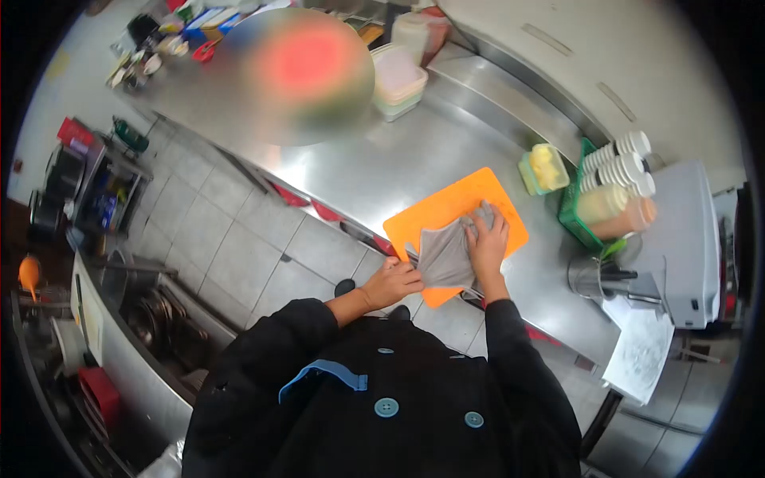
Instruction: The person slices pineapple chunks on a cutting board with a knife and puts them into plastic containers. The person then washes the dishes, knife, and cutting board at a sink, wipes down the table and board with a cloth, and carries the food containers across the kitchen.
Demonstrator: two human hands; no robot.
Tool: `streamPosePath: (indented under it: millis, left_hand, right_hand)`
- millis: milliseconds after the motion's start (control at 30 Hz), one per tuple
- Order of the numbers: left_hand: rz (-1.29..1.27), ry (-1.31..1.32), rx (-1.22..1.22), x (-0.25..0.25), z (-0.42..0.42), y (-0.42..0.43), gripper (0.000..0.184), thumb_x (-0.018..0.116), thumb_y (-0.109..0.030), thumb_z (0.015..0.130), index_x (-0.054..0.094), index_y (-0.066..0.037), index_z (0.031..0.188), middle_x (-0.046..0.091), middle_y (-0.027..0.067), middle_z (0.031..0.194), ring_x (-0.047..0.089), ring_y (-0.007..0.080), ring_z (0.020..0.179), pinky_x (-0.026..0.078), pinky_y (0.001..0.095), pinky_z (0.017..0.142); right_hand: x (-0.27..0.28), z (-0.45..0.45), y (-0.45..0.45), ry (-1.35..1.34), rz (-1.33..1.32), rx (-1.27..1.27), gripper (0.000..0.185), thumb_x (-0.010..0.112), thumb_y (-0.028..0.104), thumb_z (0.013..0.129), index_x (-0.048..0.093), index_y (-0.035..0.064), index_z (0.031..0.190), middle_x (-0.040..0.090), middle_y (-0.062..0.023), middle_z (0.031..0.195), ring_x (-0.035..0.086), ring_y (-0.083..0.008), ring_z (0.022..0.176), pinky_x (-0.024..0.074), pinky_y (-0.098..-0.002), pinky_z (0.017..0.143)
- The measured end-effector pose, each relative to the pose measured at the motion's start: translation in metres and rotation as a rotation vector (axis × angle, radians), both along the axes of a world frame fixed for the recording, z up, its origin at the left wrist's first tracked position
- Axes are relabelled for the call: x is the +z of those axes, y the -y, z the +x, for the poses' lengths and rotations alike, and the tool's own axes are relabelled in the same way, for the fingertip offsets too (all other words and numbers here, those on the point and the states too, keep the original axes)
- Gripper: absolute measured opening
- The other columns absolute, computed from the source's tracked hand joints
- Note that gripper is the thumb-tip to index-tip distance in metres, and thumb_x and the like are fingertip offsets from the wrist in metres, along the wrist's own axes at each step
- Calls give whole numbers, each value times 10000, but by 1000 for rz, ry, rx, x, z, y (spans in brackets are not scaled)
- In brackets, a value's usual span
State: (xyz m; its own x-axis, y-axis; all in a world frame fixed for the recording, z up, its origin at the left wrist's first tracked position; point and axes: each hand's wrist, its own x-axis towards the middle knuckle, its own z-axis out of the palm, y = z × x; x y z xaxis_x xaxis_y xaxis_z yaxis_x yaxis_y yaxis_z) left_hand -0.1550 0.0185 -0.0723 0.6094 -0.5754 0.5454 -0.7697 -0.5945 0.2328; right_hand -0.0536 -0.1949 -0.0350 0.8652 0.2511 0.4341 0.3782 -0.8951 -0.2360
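An orange cutting board point(446, 201) lies tilted at the front edge of the steel counter, its near corner jutting past the edge. Spread over its near part is a grey cloth point(443, 253), creased and partly bunched. My right hand point(488, 240) is on top of the cloth, fingers curled into its far end. At the board's left near side, my left hand point(392, 283) is closed at the cloth's near corner; whether it also grips the board edge is hidden.
On the steel counter point(343, 179) stand a tub with yellow pieces point(545, 170), a green basket point(569, 209) with cups and bottles, a metal utensil container point(586, 277) and stacked tubs point(398, 78). A large round patch at the back is blurred. A sink counter point(131, 350) stands left.
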Motion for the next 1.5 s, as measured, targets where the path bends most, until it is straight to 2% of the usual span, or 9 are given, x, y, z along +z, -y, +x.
streamPosePath:
  millis: [200,367,567,767,933,1000,1133,1333,1500]
  left_hand:
    - [-105,-153,70,10,15,15,208,522,-49,722,559,-94,921,517,34,973,497,219,956,357,365,853]
    - [-125,-127,119,3,24,19,276,646,-109,668,547,-91,925,521,46,961,510,243,947,397,397,840]
    - [-96,-153,20,15,35,16,217,626,-93,652,547,-100,854,503,14,871,517,195,873,424,357,766]
    - [-223,4,-125,76,43,-7,222,608,-13,595,567,-97,796,524,29,794,509,228,805,392,338,711]
    - [-580,-3,41,187,59,-38,196,598,86,645,566,-39,793,543,77,783,513,248,760,414,350,672]
    - [-603,-223,237,220,42,-54,149,587,84,720,559,-14,828,539,91,773,513,229,748,423,301,668]
    - [-708,61,501,256,23,-90,85,571,-35,838,551,12,907,536,41,799,524,138,716,433,246,642]
    - [-940,15,621,280,19,-117,187,492,-166,920,522,-4,1008,554,35,879,562,98,741,462,221,665]
    - [-973,-66,701,288,-16,-156,199,484,-176,923,503,-15,1037,562,36,874,574,95,757,454,202,648]
  right_hand:
    - [10,9,-46,-37,366,61,386,684,177,698,578,110,1063,388,-240,1238,384,-396,1147,349,-454,944]
    - [3,19,-78,-56,178,412,257,660,175,707,621,94,948,447,-211,1203,406,-379,1131,393,-431,907]
    - [-9,115,59,33,-222,-176,200,643,160,693,651,145,892,522,-165,1080,499,-362,949,442,-402,806]
    - [87,-12,129,99,17,-521,242,640,222,711,651,165,945,505,-118,1140,471,-340,1023,413,-461,824]
    - [6,-122,180,-456,74,-764,504,630,305,722,514,201,1201,332,-125,1363,207,-361,1300,212,-612,968]
    - [-41,-137,189,-398,155,-693,764,650,307,677,328,113,1343,243,-139,1414,116,-363,1333,100,-569,1036]
    - [-16,-87,73,-71,257,-614,971,685,273,627,135,-64,1353,201,-259,1391,127,-422,1307,45,-495,1067]
    - [-2,-15,-159,-198,95,312,482,704,366,661,604,141,1075,313,-167,1348,204,-391,1284,196,-566,1008]
    - [-28,19,-103,-88,64,273,352,657,326,691,636,193,1016,359,-139,1337,261,-361,1274,160,-605,1007]
